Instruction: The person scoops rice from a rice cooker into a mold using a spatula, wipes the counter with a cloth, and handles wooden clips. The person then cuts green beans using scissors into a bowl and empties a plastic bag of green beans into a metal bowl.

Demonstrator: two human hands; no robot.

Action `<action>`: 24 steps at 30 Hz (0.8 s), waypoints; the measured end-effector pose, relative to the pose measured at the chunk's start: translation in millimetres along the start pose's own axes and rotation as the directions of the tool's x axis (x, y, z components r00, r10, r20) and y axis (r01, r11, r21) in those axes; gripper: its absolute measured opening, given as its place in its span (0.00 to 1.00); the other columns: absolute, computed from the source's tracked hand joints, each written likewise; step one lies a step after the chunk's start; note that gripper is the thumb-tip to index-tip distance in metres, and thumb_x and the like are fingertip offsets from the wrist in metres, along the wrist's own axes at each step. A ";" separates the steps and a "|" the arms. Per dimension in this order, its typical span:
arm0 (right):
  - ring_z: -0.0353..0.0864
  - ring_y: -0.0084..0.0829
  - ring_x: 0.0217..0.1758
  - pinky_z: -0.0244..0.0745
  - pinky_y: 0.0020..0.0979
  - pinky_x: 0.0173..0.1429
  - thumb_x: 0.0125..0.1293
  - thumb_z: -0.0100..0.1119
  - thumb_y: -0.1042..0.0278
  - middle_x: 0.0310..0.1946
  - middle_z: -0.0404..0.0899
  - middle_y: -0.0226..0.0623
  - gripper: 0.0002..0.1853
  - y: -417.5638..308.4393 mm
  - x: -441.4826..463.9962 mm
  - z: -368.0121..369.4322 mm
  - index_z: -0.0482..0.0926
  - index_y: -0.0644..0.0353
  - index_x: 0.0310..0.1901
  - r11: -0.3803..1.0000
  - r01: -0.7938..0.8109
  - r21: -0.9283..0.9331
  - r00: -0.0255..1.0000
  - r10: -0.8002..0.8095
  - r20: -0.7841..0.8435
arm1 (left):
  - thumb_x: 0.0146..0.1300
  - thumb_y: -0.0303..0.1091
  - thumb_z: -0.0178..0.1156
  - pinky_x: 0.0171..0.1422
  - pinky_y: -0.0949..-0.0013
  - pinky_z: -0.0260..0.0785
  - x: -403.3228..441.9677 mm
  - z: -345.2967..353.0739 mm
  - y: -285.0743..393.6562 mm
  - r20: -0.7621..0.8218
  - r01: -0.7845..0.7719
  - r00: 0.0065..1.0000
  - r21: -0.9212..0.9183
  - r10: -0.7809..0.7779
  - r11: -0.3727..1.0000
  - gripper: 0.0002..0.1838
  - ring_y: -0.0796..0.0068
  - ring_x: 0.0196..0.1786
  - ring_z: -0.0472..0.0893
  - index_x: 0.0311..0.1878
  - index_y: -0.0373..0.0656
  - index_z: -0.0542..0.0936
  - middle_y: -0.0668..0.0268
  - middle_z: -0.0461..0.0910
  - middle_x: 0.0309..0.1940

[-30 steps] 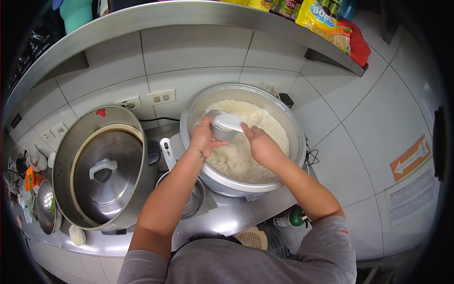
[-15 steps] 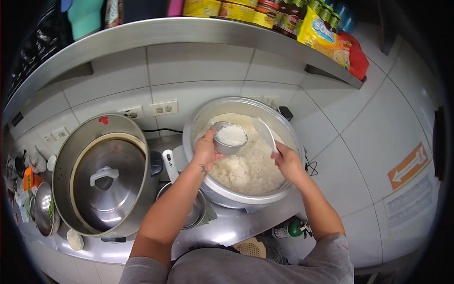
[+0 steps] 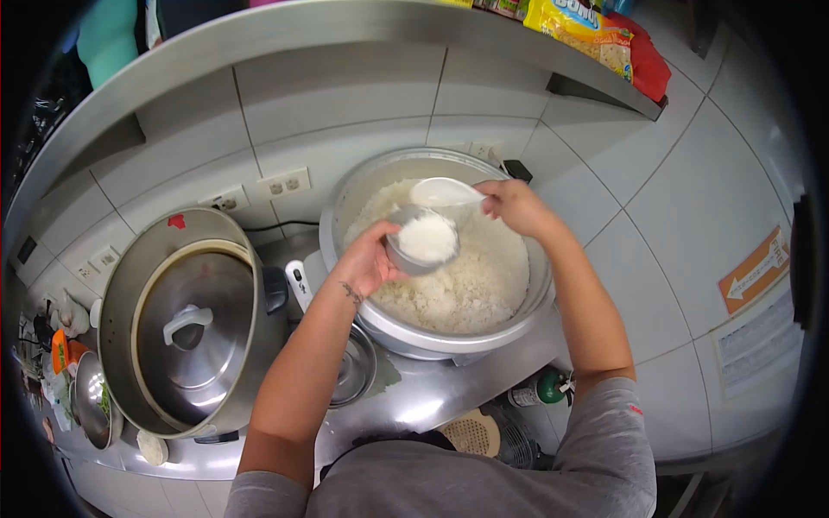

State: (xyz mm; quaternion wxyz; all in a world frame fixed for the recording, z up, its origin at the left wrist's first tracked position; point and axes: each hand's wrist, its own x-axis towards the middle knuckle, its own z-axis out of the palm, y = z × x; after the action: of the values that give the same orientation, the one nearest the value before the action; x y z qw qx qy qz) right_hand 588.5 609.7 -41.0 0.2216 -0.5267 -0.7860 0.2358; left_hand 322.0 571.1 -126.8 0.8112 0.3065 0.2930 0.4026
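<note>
Cooked white rice (image 3: 440, 298) fills much of a large silver rice cooker pot (image 3: 341, 203) on the steel counter. My left hand (image 3: 373, 261) grips a small metal bowl (image 3: 413, 262) from its left side, tilted above the rice, with white rice packed inside it. In my right hand (image 3: 516, 207), closed round the handle, is a white rice paddle (image 3: 442, 192). Its blade lies just above the bowl's far rim, over the back of the pot. I cannot tell whether the blade touches the bowl or the rice.
Left of the cooker stands a big pot (image 3: 112, 345) holding a metal lid (image 3: 220, 345). A white handle (image 3: 298, 281) and a steel pan (image 3: 356, 371) sit between them. Above runs a steel shelf (image 3: 345, 30) with packets. A green cylinder (image 3: 550, 387) is below the counter.
My right hand has moved up and back, swinging the paddle leftward to lie across behind the bowl. The bowl in my left hand now tilts more to the right. The camera view has shifted.
</note>
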 end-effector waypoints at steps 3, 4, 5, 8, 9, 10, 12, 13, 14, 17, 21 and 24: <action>0.83 0.38 0.34 0.77 0.37 0.42 0.56 0.53 0.74 0.32 0.83 0.46 0.12 33.1 -11.1 11.1 0.84 0.63 0.39 0.609 0.046 -0.792 0.998 -0.054 0.017 | 0.63 0.39 0.51 0.61 0.52 0.73 2.6 1.1 -1.0 -0.079 -0.142 0.988 -0.156 0.131 0.978 0.26 0.57 0.53 0.81 0.61 0.33 0.66 0.50 0.77 0.54; 0.84 0.44 0.37 0.78 0.41 0.43 0.57 0.53 0.71 0.34 0.84 0.48 0.10 25.8 -23.1 25.5 0.84 0.62 0.33 0.577 0.039 -0.816 0.999 -0.026 0.030 | 0.62 0.36 0.51 0.65 0.50 0.69 1.8 0.5 -0.1 -0.078 -0.165 0.985 -0.176 0.153 0.970 0.27 0.55 0.58 0.78 0.61 0.32 0.65 0.49 0.75 0.56; 0.84 0.44 0.37 0.78 0.41 0.43 0.57 0.53 0.71 0.34 0.84 0.48 0.10 15.3 -30.3 35.2 0.84 0.62 0.33 0.580 0.032 -0.814 0.999 -0.011 0.032 | 0.62 0.36 0.51 0.65 0.50 0.69 1.4 0.7 0.4 -0.076 -0.151 0.987 -0.180 0.139 0.972 0.27 0.55 0.58 0.78 0.61 0.32 0.65 0.49 0.75 0.56; 0.85 0.44 0.38 0.79 0.40 0.43 0.57 0.54 0.70 0.33 0.84 0.45 0.09 -10.7 -51.8 52.4 0.84 0.63 0.33 0.521 0.151 -0.840 0.923 0.231 0.309 | 0.59 0.33 0.49 0.67 0.50 0.67 -0.5 2.0 1.3 -0.109 -0.231 0.971 -0.214 0.212 0.949 0.27 0.52 0.60 0.76 0.62 0.30 0.64 0.48 0.72 0.59; 0.85 0.44 0.39 0.79 0.40 0.43 0.57 0.54 0.71 0.34 0.84 0.45 0.10 -15.9 -61.0 58.9 0.84 0.63 0.32 0.523 0.226 -0.822 0.882 0.249 0.401 | 0.59 0.33 0.49 0.67 0.50 0.67 -3.2 1.7 0.1 -0.111 -0.207 0.976 -0.212 0.188 0.955 0.27 0.52 0.60 0.76 0.62 0.30 0.64 0.48 0.72 0.59; 0.85 0.45 0.39 0.80 0.41 0.44 0.57 0.53 0.71 0.34 0.84 0.45 0.10 -19.5 -68.3 62.1 0.84 0.64 0.32 0.519 0.302 -0.799 0.834 0.262 0.486 | 0.60 0.32 0.49 0.66 0.51 0.68 -4.5 1.8 -0.1 -0.111 -0.241 0.969 -0.223 0.221 0.945 0.26 0.53 0.59 0.76 0.61 0.31 0.65 0.49 0.73 0.58; 0.84 0.46 0.38 0.79 0.41 0.43 0.56 0.53 0.72 0.32 0.84 0.46 0.10 -22.0 -77.3 62.8 0.84 0.64 0.32 0.545 0.298 -0.784 0.835 0.250 0.491 | 0.60 0.31 0.49 0.65 0.51 0.69 -4.3 0.0 0.9 -0.118 -0.289 0.956 -0.243 0.268 0.926 0.25 0.54 0.59 0.76 0.61 0.32 0.65 0.50 0.74 0.57; 0.84 0.46 0.37 0.79 0.42 0.43 0.55 0.53 0.72 0.31 0.83 0.48 0.10 -23.1 -82.5 63.0 0.83 0.65 0.31 0.574 0.290 -0.766 0.838 0.234 0.492 | 0.60 0.31 0.49 0.65 0.51 0.68 -4.2 -1.0 0.7 -0.104 -0.302 0.953 -0.271 0.284 0.914 0.25 0.54 0.60 0.75 0.61 0.32 0.65 0.50 0.73 0.58; 0.84 0.46 0.37 0.79 0.42 0.43 0.55 0.53 0.72 0.31 0.83 0.48 0.10 -25.4 -86.6 62.6 0.83 0.65 0.31 0.575 0.292 -0.764 0.837 0.234 0.495 | 0.59 0.31 0.49 0.66 0.50 0.68 -5.0 -2.1 1.4 -0.092 -0.316 0.949 -0.296 0.303 0.901 0.26 0.53 0.61 0.74 0.61 0.32 0.65 0.50 0.72 0.59; 0.84 0.47 0.37 0.78 0.41 0.42 0.56 0.53 0.71 0.33 0.83 0.49 0.10 -34.3 -95.3 55.2 0.83 0.65 0.32 0.646 0.140 -0.750 0.849 0.311 0.427 | 0.58 0.31 0.50 0.66 0.49 0.67 -11.3 -1.5 5.0 -0.103 -0.356 0.934 -0.314 0.341 0.880 0.26 0.53 0.62 0.74 0.61 0.33 0.66 0.51 0.72 0.60; 0.83 0.48 0.40 0.76 0.42 0.45 0.63 0.53 0.65 0.35 0.82 0.49 0.12 -65.1 -95.6 42.8 0.83 0.65 0.34 0.714 -0.022 -0.700 0.796 0.435 0.420 | 0.56 0.31 0.50 0.66 0.47 0.66 -14.7 -3.7 6.1 -0.128 -0.388 0.921 -0.333 0.367 0.859 0.27 0.52 0.63 0.73 0.62 0.33 0.65 0.51 0.72 0.60; 0.82 0.49 0.43 0.75 0.43 0.47 0.65 0.52 0.62 0.37 0.82 0.50 0.15 -65.7 -98.4 49.5 0.83 0.66 0.36 0.749 -0.116 -0.652 0.715 0.519 0.469 | 0.55 0.31 0.51 0.70 0.41 0.62 -15.0 -2.4 4.6 -0.141 -0.420 0.907 -0.291 0.396 0.859 0.31 0.49 0.66 0.70 0.65 0.32 0.62 0.50 0.68 0.63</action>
State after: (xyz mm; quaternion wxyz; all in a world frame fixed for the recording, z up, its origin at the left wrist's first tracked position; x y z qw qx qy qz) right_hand 545.5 489.1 -50.2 -0.2696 -0.5925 -0.7371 0.1817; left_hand 310.6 561.5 -121.6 0.7339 0.2130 0.1840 0.6181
